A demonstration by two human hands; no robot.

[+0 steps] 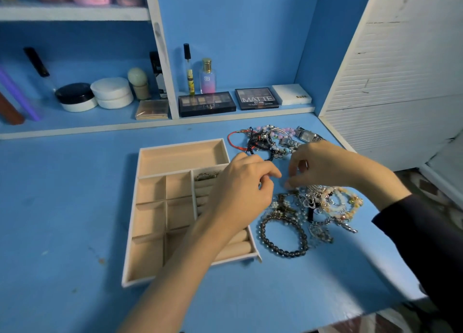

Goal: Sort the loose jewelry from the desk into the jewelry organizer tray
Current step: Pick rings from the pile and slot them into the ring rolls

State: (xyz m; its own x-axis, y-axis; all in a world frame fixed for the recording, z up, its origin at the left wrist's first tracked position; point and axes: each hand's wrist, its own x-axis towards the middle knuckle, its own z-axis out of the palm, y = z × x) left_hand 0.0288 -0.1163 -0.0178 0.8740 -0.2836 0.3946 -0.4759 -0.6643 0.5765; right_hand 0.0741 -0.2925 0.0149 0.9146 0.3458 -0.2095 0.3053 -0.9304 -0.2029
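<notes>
1. Jewelry lies in two heaps on the table (75, 207), both right of the tray (180, 143). The near pile (315, 207) is a tangle of pearls, chains and bead strands. A dark bracelet (283, 237) touches its lower left edge. The far pile (268, 138) sits further back, with a watch (307, 135) on its right side.
2. The tray's long top compartment and the small squares look bare where we can see them. One silvery piece (206, 176) sits at the top of the ring rolls. We judge the sorting barely begun.
3. Right hand (323, 165): fingers (290, 182) narrow, tips pinched together at the near pile's upper left edge. What they pinch is too small to name.
4. Left hand (240, 190): above the tray's right side, just beside the right hand. Its fingers are curled, thumb against forefinger. We cannot tell whether they hold anything.
5. Step in hand, as we read it, is teasing one piece out of the tangle. We would lift slowly and low while the left hand presses the rest of the heap flat. If a strand follows, we would stop and unhook it, not tug.
6. We would choose the compartment before carrying. Small pieces suit the squares or rolls, bracelets the long top one.
7. Risk: a snagged chain drags the heap toward the table's right edge.
8. The palettes (206, 104) and bottles on the shelf behind need no touching.
</notes>
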